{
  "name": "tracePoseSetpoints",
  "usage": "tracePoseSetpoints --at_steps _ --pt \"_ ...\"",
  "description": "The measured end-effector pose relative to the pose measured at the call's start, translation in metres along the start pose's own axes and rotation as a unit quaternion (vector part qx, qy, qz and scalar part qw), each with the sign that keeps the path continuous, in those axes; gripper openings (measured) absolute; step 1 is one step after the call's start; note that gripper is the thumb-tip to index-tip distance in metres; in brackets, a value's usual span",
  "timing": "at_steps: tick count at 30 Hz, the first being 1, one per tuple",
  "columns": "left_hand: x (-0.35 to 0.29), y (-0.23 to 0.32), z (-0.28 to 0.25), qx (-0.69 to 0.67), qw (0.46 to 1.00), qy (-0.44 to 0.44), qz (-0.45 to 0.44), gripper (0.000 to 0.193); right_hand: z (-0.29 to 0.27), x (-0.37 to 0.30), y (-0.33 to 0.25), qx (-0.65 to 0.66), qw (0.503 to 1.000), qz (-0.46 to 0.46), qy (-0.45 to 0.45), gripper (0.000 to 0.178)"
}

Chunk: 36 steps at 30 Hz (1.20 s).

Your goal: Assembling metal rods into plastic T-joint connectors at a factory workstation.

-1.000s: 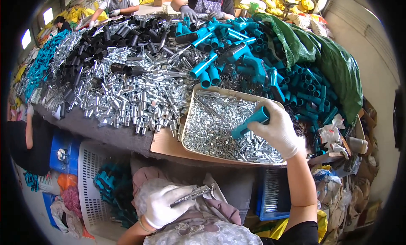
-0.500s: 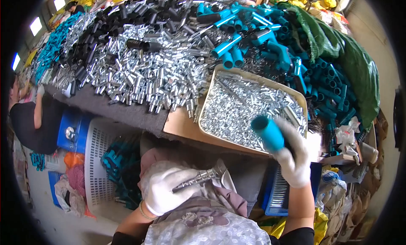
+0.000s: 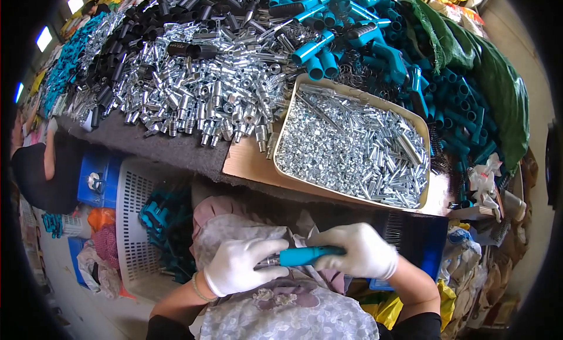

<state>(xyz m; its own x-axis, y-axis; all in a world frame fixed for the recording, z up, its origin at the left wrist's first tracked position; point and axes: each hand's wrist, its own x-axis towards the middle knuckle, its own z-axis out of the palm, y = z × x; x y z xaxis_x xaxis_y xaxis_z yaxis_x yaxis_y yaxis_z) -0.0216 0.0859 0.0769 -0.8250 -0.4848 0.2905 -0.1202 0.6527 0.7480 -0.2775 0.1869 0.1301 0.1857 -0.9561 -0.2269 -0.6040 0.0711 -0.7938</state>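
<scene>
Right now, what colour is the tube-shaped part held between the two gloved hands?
Teal blue tube-shaped part, with a silver metal end toward the left hand; right hand grips it. Head view.

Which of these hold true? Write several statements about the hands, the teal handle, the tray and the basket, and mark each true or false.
1. Both hands wear white gloves. True.
2. The right hand grips a teal handle. True.
3. The left hand rests in the tray. False: it is at the lap, on the handle's metal end.
4. The tray holds black tubes. False: small silver metal parts.
5. A white basket with teal parts stands to the person's left. True.
</scene>
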Motion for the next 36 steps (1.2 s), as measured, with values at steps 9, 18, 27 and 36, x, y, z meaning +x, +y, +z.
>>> tracePoseSetpoints --at_steps 9,18,27,36 --pt "-0.002 0.009 -0.004 0.010 0.996 -0.086 0.034 0.054 0.030 -0.004 0.021 0.179 0.981 0.045 -0.060 0.039" --pt "0.008 0.007 0.026 -0.020 0.993 -0.092 0.065 0.050 0.031 0.004 0.002 0.124 0.989 0.056 -0.052 0.052" --pt "0.020 0.013 0.026 0.012 0.997 -0.027 0.078 0.050 -0.095 0.023 0.025 -0.337 0.889 -0.046 0.307 0.010" --pt "0.013 0.013 0.020 0.004 0.999 -0.038 0.024 0.055 -0.126 0.050 0.049 -0.423 0.892 -0.042 0.154 0.014"
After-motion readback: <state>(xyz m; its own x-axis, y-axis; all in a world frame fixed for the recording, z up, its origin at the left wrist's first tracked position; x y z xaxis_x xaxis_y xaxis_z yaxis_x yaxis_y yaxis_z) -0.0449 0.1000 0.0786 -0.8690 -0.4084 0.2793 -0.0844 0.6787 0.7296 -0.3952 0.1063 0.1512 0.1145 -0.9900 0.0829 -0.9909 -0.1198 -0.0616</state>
